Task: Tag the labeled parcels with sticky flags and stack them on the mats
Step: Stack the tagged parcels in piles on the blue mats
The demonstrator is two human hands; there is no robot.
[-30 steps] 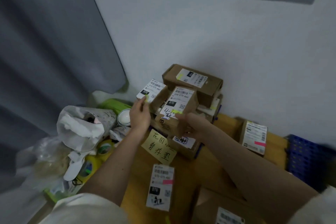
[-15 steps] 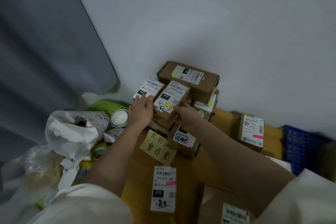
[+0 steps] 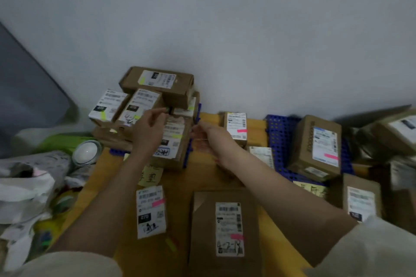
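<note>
1. Well along by the look of it: pile of parcels (image 3: 155, 105) against the wall on a blue mat (image 3: 117, 152), most showing yellow flags on their labels.
2. Right of the pile, a second blue mat (image 3: 279, 132) carrying one large pink-flagged box (image 3: 315, 146); room left on it for more.
3. Still loose on the surface (image 3: 254, 128), nearer than the pile: a small pink-flagged parcel (image 3: 150, 211), a big pink-flagged box (image 3: 225, 229), another small one (image 3: 236, 128) just right of the pile. Likely awaiting stacking.
4. Left hand (image 3: 148, 128) over the pile's front, fingers curled, tips pinched together near a box edge; whether on a flag, cannot tell through blur.
5. Right hand (image 3: 207, 137) just right of the pile, fingers loosely extended, holding nothing visible.
6. Tight on the pile's left: white bags (image 3: 29, 182) and a glass (image 3: 86, 153) crowd the edge. Open room only to the right, across the bare surface.
</note>
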